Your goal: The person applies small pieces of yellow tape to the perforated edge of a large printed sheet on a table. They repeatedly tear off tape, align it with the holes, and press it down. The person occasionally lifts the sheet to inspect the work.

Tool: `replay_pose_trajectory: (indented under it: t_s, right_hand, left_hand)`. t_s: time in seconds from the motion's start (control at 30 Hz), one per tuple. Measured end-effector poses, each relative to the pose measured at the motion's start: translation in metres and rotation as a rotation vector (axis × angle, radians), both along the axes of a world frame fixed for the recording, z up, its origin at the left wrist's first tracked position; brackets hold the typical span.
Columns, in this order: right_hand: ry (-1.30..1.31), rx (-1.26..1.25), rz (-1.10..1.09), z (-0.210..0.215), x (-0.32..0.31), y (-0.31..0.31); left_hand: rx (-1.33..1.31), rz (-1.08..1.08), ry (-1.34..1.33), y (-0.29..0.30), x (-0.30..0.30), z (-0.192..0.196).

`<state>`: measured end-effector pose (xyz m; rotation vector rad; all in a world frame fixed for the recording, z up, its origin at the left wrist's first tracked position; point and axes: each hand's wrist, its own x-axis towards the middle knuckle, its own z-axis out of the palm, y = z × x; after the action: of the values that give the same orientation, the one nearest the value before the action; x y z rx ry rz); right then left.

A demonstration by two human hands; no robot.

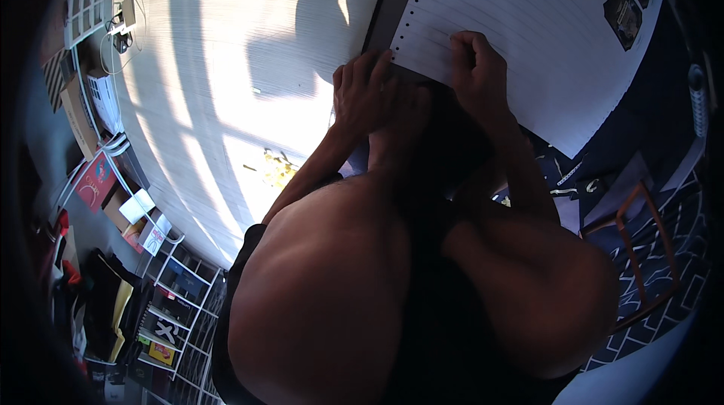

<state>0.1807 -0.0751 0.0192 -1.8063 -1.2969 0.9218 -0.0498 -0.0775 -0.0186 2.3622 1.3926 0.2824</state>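
Large white ruled sheet (520, 35), punched holes along its left edge, dark pictures at its far corner; lies on dark board (392, 5). Left hand (366, 96) flat on its near corner, fingers spread; right hand (477, 69) curled, pressing the sheet. Pale sunlit floor (219, 65); wire shelving (170, 307) alongside.

Matt white ruled paper sheet (520, 35) with punched edge, pale ribbed floor (226, 65), perhaps wood

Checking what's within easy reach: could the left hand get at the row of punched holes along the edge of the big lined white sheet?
Probably yes. The left hand already rests at the lower corner of the lined white sheet, and the row of punched holes runs up from there with nothing lying across it.
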Motion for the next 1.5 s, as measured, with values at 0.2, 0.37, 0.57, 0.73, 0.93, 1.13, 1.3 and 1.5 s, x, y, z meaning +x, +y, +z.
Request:
replay_pose_trajectory:
  t_s: [0.2, 0.37, 0.57, 0.73, 0.93, 1.13, 1.3, 1.5]
  right_hand:
    - [0.259, -0.188, -0.208, 0.005, 0.038, -0.034]
    - [0.813, -0.097, -0.516, 0.011, 0.128, -0.072]
    - [0.355, 0.202, -0.681, -0.004, 0.281, -0.114]
    - [-0.378, 0.223, -0.611, -0.028, 0.361, -0.128]
    - [-0.160, 0.167, -0.758, -0.043, 0.361, -0.126]
    - [-0.357, 0.222, -0.641, -0.046, 0.355, -0.120]
    - [-0.177, 0.221, -0.623, -0.048, 0.364, -0.126]
    - [-0.067, 0.198, -0.657, -0.045, 0.363, -0.123]
  left_hand:
    - [-0.020, -0.042, 0.233, 0.001, 0.016, 0.012]
    - [-0.090, -0.102, 0.222, 0.007, 0.012, 0.013]
    - [-0.119, -0.252, 0.074, 0.056, 0.026, 0.063]
    - [-0.011, -0.558, 0.258, 0.129, 0.074, 0.137]
    - [-0.121, -0.836, 0.398, 0.189, 0.168, 0.172]
    - [-0.306, -0.004, 0.049, 0.281, 0.170, 0.019]
    - [-0.439, 0.301, -0.205, 0.252, 0.208, 0.002]
    - [-0.448, 0.407, -0.352, 0.249, 0.206, -0.001]
